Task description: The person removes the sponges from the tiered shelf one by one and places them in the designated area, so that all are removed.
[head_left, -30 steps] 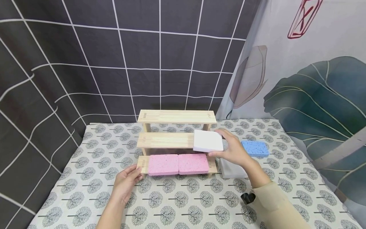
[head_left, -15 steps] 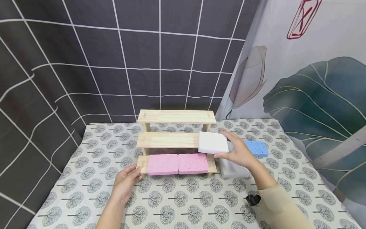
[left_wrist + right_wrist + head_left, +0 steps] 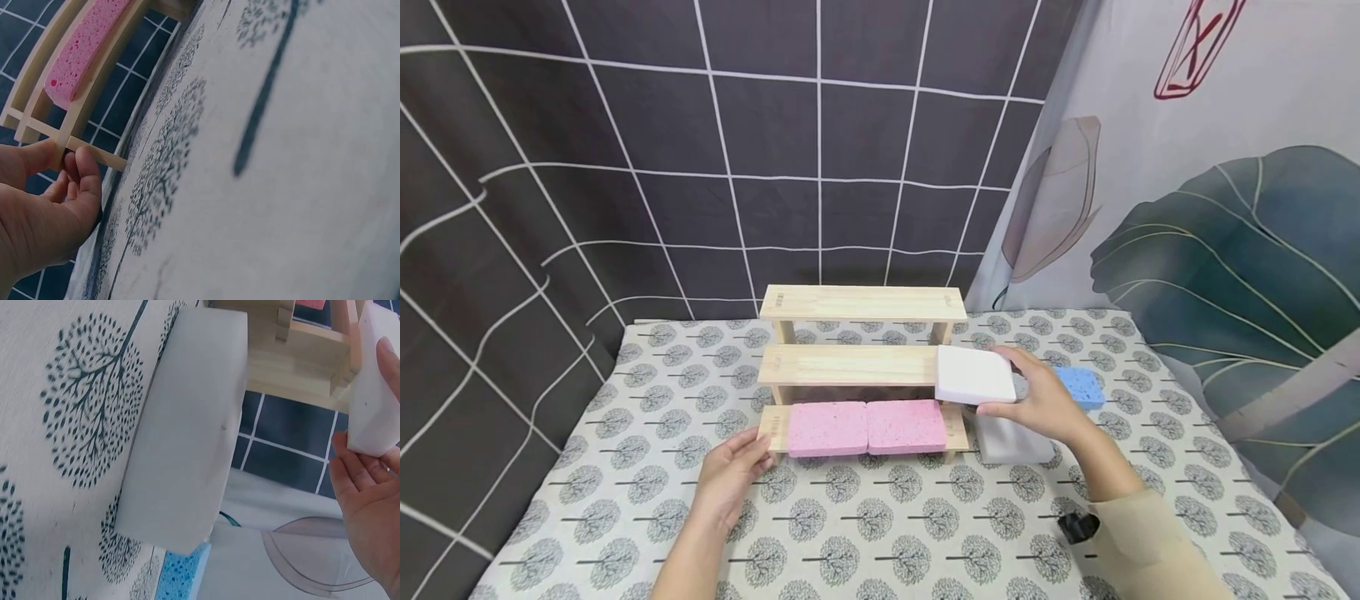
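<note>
My right hand (image 3: pixel 1033 398) grips a white sponge block (image 3: pixel 974 375) by its right side, thumb at the front edge and fingers at the back. The block overlaps the right end of the middle step of a three-step wooden rack (image 3: pixel 850 365); whether it touches the wood, I cannot tell. In the right wrist view the held white block (image 3: pixel 375 381) is partly cut off by the frame. My left hand (image 3: pixel 730 475) pinches the left end of the lowest step, as the left wrist view shows. Two pink sponges (image 3: pixel 827 429) lie side by side on that step.
Under my right hand a second white block (image 3: pixel 1011 440) lies on the tree-print cloth (image 3: pixel 872 525). Behind it is a blue sponge (image 3: pixel 1081 387), partly hidden by the hand. A dark grid-patterned curtain (image 3: pixel 775 125) hangs behind the rack.
My right hand has moved to the right with the white sponge block, from over the middle step toward its right end. The left hand and the pink sponges have stayed put.
</note>
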The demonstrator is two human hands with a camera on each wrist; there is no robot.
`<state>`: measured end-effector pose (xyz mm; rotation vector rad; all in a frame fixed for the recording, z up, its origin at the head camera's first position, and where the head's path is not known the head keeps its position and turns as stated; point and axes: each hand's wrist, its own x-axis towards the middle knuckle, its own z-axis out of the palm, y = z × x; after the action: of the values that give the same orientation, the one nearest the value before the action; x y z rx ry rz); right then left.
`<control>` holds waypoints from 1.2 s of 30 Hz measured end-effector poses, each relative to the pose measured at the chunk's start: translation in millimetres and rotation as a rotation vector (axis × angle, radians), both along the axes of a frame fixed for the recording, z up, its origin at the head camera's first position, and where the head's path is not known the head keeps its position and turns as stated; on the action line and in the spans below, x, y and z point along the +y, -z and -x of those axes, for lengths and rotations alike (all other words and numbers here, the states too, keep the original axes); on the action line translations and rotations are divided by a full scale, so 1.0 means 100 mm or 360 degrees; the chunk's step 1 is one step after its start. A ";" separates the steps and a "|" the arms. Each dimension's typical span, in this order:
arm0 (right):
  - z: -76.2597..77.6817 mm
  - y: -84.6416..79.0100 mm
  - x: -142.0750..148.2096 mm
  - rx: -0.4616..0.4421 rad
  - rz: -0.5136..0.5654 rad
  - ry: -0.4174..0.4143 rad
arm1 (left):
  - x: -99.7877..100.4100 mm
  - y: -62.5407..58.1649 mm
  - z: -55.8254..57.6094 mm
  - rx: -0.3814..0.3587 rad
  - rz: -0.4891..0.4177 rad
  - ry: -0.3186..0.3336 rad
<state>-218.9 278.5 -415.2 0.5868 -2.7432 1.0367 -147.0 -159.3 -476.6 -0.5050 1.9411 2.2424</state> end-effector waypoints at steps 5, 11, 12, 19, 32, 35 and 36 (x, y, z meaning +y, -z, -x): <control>-0.02 -0.02 0.04 0.0014 -0.0009 0.0001 | 0.00 -0.02 -0.01 -0.0012 0.0003 -0.0015; -0.06 -0.04 0.08 0.0014 -0.0015 0.0029 | 0.00 -0.03 -0.01 -0.0009 0.0010 -0.0011; -0.06 -0.04 0.09 0.0010 -0.0010 0.0033 | 0.00 -0.03 -0.01 -0.0006 0.0013 -0.0009; -0.11 -0.01 0.18 0.0005 -0.0018 0.0069 | 0.00 -0.01 -0.01 -0.0017 0.0006 -0.0013; -0.17 0.04 0.33 0.0010 -0.0040 0.0164 | 0.00 0.00 0.00 -0.0014 0.0004 0.0000; -0.16 0.05 0.35 0.0036 -0.0036 0.0158 | 0.00 0.00 0.00 -0.0021 0.0008 -0.0003; -0.16 0.06 0.36 0.0045 -0.0035 0.0155 | 0.00 0.00 0.00 -0.0021 0.0010 -0.0003</control>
<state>-202.6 314.7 -420.9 0.4618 -2.7320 0.9696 -146.8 -159.2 -476.3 -0.5211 1.9431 2.2291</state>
